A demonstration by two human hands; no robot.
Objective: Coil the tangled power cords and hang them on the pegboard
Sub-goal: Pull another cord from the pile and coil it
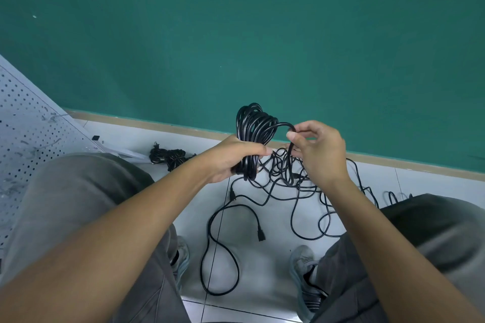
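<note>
Wall [236, 34]: green, filling the far half of the view, edged at its foot by a tan baseboard [183, 127].
Floor [262, 257]: pale tiles with dark grout lines, running from the baseboard to the near edge.
Pegboard [23, 123]: white, perforated, at far left, leaning at a slant beside the left knee; a few small hooks showing on its face.
Legs: grey trousers [78, 191] at near left and near right, knees bent, with grey sneakers [301, 265] planted on the tiles between them.
Loose cords [301, 191]: black, tangled across the floor between the feet and the baseboard; one long loop trailing near, ending in a plug [261, 235] lying on the tile.
Coil [253, 136]: black cord wound in many turns, held upright above the tangle, centre of view, its top rising past the baseboard line.
Bundled cord [170, 157]: black, already gathered, lying on the floor at far left, near the pegboard's foot, well apart from the tangle.
Left hand [231, 157]: fingers and thumb curled tight round the lower part of the coil.
Right hand [320, 149]: thumb and forefinger pinching one arched strand that leaves the coil's top; other fingers loosely bent.
</note>
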